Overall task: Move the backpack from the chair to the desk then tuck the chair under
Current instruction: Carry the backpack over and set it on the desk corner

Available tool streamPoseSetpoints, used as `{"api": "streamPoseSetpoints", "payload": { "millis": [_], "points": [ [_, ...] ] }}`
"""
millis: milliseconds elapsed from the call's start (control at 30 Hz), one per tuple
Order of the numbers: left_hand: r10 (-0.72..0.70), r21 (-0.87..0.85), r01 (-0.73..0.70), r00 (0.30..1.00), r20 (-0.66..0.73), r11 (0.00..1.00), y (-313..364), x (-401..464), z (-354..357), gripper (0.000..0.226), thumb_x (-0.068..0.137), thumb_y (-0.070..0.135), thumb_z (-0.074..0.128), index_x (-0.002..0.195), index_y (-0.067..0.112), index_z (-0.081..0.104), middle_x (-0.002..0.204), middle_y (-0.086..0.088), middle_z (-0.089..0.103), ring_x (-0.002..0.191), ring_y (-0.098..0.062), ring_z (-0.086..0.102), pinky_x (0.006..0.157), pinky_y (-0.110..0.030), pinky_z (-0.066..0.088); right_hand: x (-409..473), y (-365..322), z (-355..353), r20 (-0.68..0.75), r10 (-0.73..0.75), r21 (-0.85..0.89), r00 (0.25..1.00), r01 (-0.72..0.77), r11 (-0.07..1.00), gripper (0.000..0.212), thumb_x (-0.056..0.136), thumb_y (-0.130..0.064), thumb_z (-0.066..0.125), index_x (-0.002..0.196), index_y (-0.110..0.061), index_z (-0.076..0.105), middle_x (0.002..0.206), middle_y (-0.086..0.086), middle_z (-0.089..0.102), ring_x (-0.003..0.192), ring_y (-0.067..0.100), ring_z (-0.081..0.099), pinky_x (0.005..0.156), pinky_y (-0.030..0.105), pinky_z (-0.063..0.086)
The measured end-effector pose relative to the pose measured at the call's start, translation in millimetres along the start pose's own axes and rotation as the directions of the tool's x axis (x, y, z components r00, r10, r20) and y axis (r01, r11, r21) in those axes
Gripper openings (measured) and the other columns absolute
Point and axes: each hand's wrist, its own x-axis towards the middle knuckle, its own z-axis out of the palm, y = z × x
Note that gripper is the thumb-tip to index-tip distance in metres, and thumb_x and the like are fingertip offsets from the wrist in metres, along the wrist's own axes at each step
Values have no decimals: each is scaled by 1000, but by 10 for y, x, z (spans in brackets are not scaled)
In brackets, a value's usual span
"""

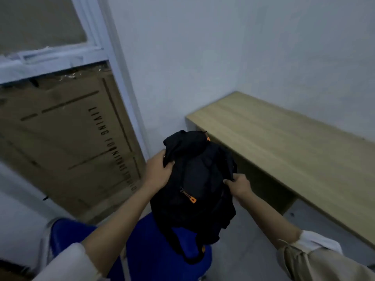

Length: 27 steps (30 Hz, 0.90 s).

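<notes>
Both hands grip a black backpack (194, 185) with orange zipper pulls. The left hand (157, 169) pinches the fabric near its top on the left side; the right hand (239, 184) clutches fabric on its right side. The bag's lower end hangs over the blue seat of the chair (146, 250). To the right stands a light wooden desk (284, 147) against the white wall, its near left corner just behind the backpack's top. A cardboard box (67, 142) leans at left.

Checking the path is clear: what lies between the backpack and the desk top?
Nothing: in the head view the backpack overlaps the near corner of the bare desk.
</notes>
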Motion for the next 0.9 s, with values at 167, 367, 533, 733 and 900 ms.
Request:
{"api": "streamPoseSetpoints", "payload": {
  "millis": [167,367,533,733,900],
  "points": [
    [91,29,-89,993,-69,996,660,685,132,17,88,13,57,103,17,64,93,3,65,84,-14,57,72,-27,40,476,-287,-660,-52,-36,59,998,39,998,13,86,-10,62,88,-2,72,92,16,73,86,32,68,70,32,47],
    [154,37,-151,983,-97,988,1530,1497,479,11,86,14,57,94,18,63,87,1,66,82,-19,58,70,-28,40,1046,-613,-1552,-110,-25,270,994,54,961,12,88,-6,60,91,1,68,98,22,70,87,35,66,70,38,50],
    [248,67,-243,965,-87,968,2115,2095,845,8,86,14,57,86,21,59,84,0,64,82,-24,58,71,-30,39,1442,-719,-2108,-187,-38,383,982,109,917,20,89,-4,57,72,-11,63,91,16,67,80,29,61,62,35,47],
    [359,101,-355,933,-23,929,2600,2631,1363,4,86,15,55,88,18,58,96,-7,69,92,-32,60,76,-38,47,1889,-642,-2549,-295,14,485,955,137,863,19,90,-5,56,75,-13,64,90,14,66,75,27,59,54,29,42],
    [431,112,-439,898,84,892,2931,3169,1870,4,85,17,55,88,18,57,96,-8,67,91,-33,59,78,-43,50,2303,-585,-2830,-360,110,563,926,122,818,25,91,-5,55,69,-15,60,80,10,63,63,23,56,50,27,41]
  ]
}}
